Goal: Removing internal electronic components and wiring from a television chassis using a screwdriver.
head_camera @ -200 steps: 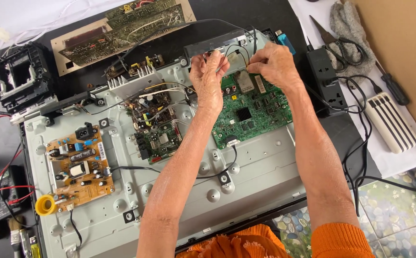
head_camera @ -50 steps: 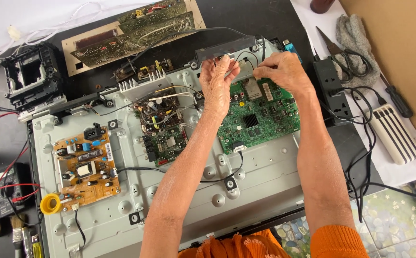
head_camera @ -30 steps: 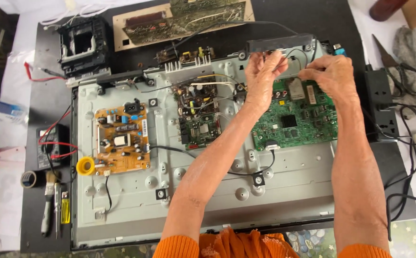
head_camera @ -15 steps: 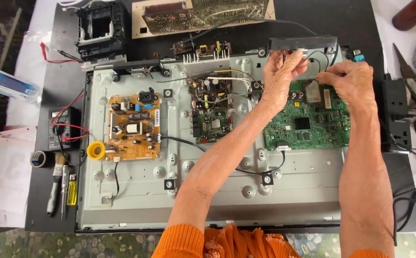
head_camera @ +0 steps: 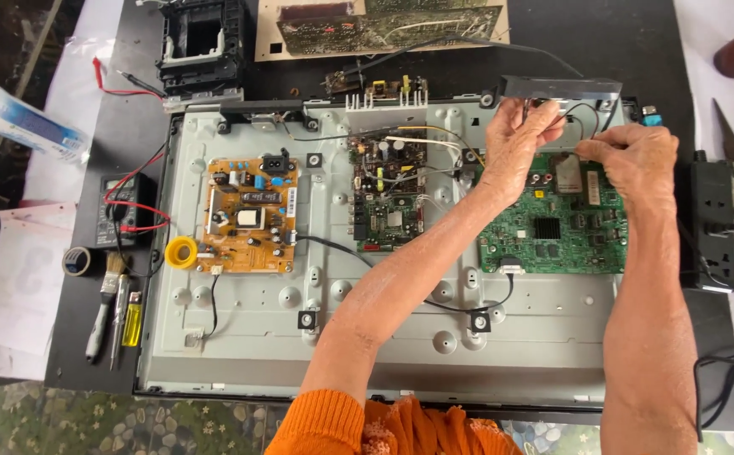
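Wires (head_camera: 582, 114) sit pinched between both our hands at the top right of the chassis (head_camera: 241, 337), above the green board (head_camera: 552, 227). Our left hand (head_camera: 514, 147) closes thumb and fingers on thin black leads under the black bar (head_camera: 561, 87), holding them steady; our right hand (head_camera: 632, 160) pinches the other end, though what it grips is too small to tell, perhaps a plug. Forearms cross the panel so both reach one spot. The orange board (head_camera: 249, 215), meter (head_camera: 118, 211) and brush (head_camera: 106, 303) lie left, out of the way.
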